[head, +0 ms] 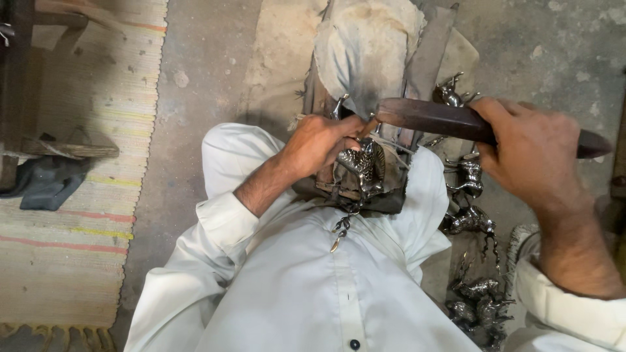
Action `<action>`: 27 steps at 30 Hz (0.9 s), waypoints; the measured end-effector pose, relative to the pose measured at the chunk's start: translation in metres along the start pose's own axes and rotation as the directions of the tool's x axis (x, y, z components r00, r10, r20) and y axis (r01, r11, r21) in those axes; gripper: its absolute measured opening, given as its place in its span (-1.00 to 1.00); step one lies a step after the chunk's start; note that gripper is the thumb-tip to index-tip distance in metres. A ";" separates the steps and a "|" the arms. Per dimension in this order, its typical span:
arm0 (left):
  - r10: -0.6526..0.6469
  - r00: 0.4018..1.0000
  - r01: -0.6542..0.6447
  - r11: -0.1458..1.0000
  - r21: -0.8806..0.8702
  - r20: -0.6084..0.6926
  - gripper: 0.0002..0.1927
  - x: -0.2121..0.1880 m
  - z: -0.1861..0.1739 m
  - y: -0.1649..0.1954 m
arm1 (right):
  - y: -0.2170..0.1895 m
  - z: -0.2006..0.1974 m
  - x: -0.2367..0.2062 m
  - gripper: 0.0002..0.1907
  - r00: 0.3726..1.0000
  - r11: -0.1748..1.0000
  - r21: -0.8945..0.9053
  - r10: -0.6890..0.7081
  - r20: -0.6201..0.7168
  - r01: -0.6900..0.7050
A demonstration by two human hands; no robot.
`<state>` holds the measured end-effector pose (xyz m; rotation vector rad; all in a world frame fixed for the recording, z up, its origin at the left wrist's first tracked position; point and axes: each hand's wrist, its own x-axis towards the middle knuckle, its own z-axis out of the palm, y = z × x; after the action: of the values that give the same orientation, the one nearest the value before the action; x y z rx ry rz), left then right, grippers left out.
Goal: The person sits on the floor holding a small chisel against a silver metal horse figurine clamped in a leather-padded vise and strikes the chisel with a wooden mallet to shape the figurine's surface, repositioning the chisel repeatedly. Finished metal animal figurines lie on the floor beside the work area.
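Shiny silvery metal on the small figurine (pixel 362 164), bright and ridged, pressed under the left hand (pixel 319 145). Dark smooth wood, faintly glossy, on the long handle (pixel 430 118) gripped in the right hand (pixel 531 153). More glinting metal figurines (pixel 471 218) at right. Soft matt white cloth on the shirt (pixel 293 287). Rough grey concrete floor (pixel 195 85). Coarse woven striped mat (pixel 72 241) at left.

Left hand (pixel 319 145) curled tight near the lap, fingers bent, right hand (pixel 535 156) raised, fingers wrapped closed, white sleeves
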<state>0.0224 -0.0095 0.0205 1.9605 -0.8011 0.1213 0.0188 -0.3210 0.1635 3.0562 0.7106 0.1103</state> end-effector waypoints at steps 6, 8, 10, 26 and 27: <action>-0.087 0.976 0.074 0.994 0.075 0.197 -0.58 0.012 -0.006 0.004 | 0.006 0.024 -0.022 -0.61 0.998 0.998 -0.002 0.059 0.006 -0.059; -0.072 0.973 0.057 0.996 0.072 0.220 -0.64 0.016 -0.006 0.007 | 0.007 0.031 -0.029 -0.62 0.993 0.988 0.100 0.117 -0.018 -0.115; -0.036 0.986 0.022 0.996 0.082 0.166 -0.68 0.016 -0.006 0.009 | 0.010 0.036 -0.033 -0.67 0.989 0.979 0.141 0.144 0.015 -0.144; -0.158 0.970 0.152 0.987 -0.048 -0.183 -0.73 -0.011 0.006 -0.001 | -0.011 0.013 0.035 -0.61 0.975 0.973 -0.125 -0.204 -0.093 0.192; -0.210 0.960 0.196 0.976 -0.090 -0.187 -0.73 -0.012 0.007 0.000 | -0.013 0.008 0.042 -0.62 0.984 0.982 -0.084 -0.175 -0.038 0.171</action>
<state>0.0113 -0.0097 0.0118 1.9164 -0.4672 0.1580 0.0513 -0.2901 0.1583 2.9089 0.9460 0.2028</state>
